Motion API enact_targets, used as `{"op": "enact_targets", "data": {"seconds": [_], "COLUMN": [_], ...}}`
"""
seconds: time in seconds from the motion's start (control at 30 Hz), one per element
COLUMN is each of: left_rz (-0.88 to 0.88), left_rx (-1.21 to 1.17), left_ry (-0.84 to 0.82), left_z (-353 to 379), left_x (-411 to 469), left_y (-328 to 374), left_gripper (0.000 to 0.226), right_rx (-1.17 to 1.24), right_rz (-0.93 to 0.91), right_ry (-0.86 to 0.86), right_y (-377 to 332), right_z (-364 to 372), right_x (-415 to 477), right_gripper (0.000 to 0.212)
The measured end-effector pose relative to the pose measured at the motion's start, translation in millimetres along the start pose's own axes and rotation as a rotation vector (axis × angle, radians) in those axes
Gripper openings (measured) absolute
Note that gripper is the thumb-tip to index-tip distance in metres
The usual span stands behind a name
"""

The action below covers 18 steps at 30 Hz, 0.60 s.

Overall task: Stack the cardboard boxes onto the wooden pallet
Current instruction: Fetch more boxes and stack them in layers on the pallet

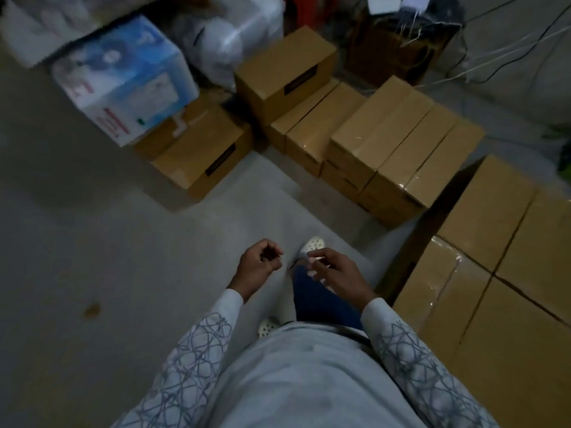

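Observation:
Several brown cardboard boxes stand on the grey floor ahead: one raised box (pixel 285 75) on top of others, a low box (pixel 202 152) to its left, and a taped row (pixel 401 143) at centre right. A tightly packed block of larger boxes (pixel 494 273) fills the right side; no pallet wood shows under it. My left hand (pixel 259 264) hangs in front of me with loosely curled fingers, holding nothing. My right hand (pixel 333 270) is beside it, fingers relaxed, also without anything in it. Both hands are well short of any box.
A blue and white printed carton (pixel 123 78) and plastic-wrapped bundles (pixel 222 41) sit at the back left. A dark crate with white cables (pixel 401 35) stands at the back right. Open grey floor (pixel 92 242) stretches to the left. My feet in white perforated shoes (pixel 313 244) are below the hands.

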<state>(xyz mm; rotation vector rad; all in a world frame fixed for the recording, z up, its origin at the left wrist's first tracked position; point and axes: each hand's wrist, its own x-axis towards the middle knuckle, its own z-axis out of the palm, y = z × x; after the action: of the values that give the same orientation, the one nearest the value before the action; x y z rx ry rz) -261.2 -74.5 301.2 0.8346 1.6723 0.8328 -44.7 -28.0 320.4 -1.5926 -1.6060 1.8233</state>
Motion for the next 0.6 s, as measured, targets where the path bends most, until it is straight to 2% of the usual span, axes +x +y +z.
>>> {"op": "enact_targets", "data": {"seconds": [0.13, 0.27, 0.4, 0.5, 0.6], "left_rz": [-0.053, -0.069, -0.034, -0.034, -0.132], "left_rx": [0.045, 0.096, 0.034, -0.041, -0.083], "left_ry": [-0.040, -0.059, 0.019, 0.128, 0.116], "left_z": [-5.1, -20.3, -37.9, -53.3, -66.5], "left_x": [92.7, 188.5, 275.1, 331.6, 378.1], "left_y": [27.7, 79.6, 147.6, 183.6, 198.2], "left_gripper": [0.026, 0.025, 0.026, 0.023, 0.020], "right_rx": [0.068, 0.037, 0.049, 0.052, 0.035], "right_rz": [0.036, 0.038, 0.002, 0.027, 0.057], "right_ry": [0.066, -0.018, 0.107, 0.098, 0.066], "right_y": [-31.6, -96.7, -166.9, -206.4, -236.3], "right_z": [-26.6, -74.3, -119.3, -134.7, -137.1], "right_x": [102.6, 202.9, 285.1, 339.5, 387.4], "right_gripper": [0.014, 0.020, 0.015, 0.009, 0.016]}}
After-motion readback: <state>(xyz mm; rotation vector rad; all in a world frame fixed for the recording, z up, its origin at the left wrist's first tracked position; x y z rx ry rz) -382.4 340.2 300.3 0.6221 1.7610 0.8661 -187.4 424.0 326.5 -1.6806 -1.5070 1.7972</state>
